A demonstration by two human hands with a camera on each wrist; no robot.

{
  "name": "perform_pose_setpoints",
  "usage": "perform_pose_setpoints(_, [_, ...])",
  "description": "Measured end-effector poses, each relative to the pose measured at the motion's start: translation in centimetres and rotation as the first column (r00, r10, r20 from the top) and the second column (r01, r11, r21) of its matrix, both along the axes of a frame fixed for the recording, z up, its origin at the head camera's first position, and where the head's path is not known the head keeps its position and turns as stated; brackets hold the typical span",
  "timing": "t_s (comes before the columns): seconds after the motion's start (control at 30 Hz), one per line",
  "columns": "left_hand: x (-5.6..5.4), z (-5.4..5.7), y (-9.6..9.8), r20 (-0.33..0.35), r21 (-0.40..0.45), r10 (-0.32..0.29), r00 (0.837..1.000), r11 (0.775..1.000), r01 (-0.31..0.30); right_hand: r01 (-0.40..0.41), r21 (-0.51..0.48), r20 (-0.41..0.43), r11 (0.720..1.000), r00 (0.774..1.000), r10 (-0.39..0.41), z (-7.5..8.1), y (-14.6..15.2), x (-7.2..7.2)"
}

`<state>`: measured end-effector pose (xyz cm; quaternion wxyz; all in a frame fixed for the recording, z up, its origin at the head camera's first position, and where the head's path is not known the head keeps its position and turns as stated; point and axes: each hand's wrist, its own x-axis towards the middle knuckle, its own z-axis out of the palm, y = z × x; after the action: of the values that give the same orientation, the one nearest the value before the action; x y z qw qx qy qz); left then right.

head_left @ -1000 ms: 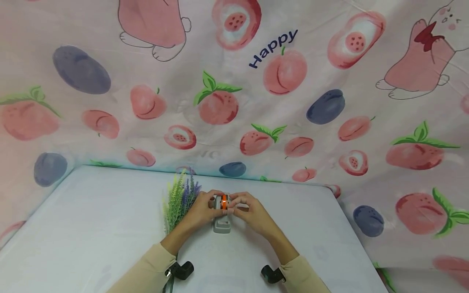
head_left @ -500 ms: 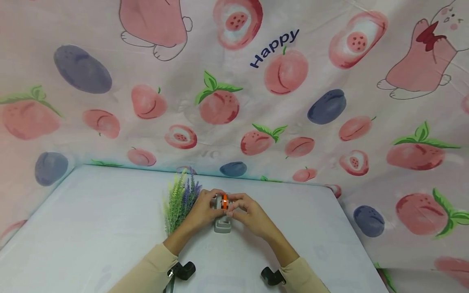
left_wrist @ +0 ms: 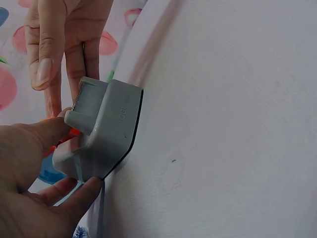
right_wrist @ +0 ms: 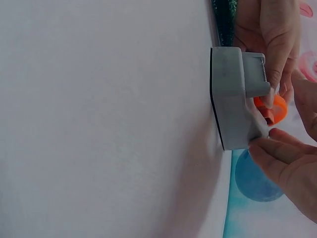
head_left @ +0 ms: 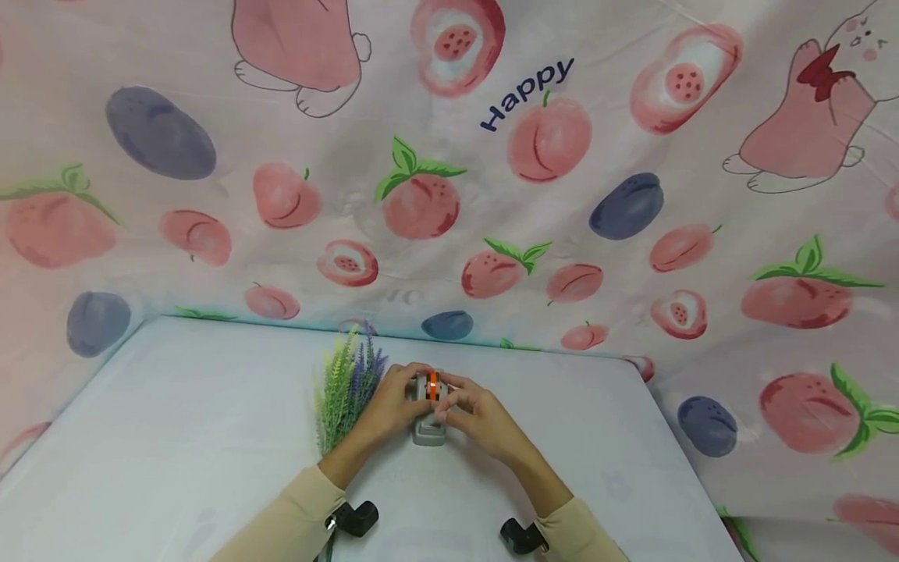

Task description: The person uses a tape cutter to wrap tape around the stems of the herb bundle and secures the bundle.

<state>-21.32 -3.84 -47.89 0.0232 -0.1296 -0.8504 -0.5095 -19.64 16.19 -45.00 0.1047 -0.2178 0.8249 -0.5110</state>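
A grey tape dispenser stands on the table with an orange ring-shaped core in its upper part. My left hand holds it from the left; in the left wrist view the thumb reaches over the top by the core while other fingertips press the dispenser's lower side. My right hand is at its right. In the right wrist view those fingers, fairly straight, touch the side of the dispenser, and the thumb stands apart from it. The hands partly hide the core.
Artificial lavender stems, green and purple, lie left of the dispenser, partly under the left forearm. A white cloth covers the table. Behind it hangs a fruit-patterned curtain. Black wrist cameras sit at both cuffs.
The dispenser and core appear slightly farther right. The right hand's fingers have shifted a little lower beside the core, and more of the orange shows. The left hand keeps its hold.
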Motion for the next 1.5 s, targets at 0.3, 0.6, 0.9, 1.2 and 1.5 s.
perform_pose_setpoints(0.3, [0.0, 0.5, -0.2, 0.064, -0.003, -0.025, 0.998, 1.0, 0.025, 0.008, -0.032, 0.021, 0.999, 1.0, -0.007, -0.2, 0.2, 0.2])
perform_pose_setpoints(0.6, [-0.2, 0.9, -0.1, 0.224, 0.188, -0.106, 0.969, 0.98, 0.064, 0.052, -0.023, -0.019, 0.998, 0.998, -0.053, -0.5, 0.5, 0.7])
perform_pose_setpoints(0.9, [-0.3, 0.8, 0.1, 0.206, 0.164, -0.08, 0.975, 0.985, 0.046, 0.063, -0.01, -0.034, 0.998, 0.997, -0.063, -0.2, 0.3, 1.3])
perform_pose_setpoints(1.2, [-0.4, 0.6, 0.2, 0.185, 0.175, -0.094, 0.978, 0.983, 0.062, 0.031, 0.017, 0.0, 0.999, 1.0, -0.031, -0.3, 0.7, 2.1])
perform_pose_setpoints(1.5, [-0.4, 0.5, 0.2, 0.182, 0.181, -0.09, 0.979, 0.982, 0.057, 0.09, -0.04, 0.053, 0.995, 0.995, -0.087, -0.8, 0.5, 2.2])
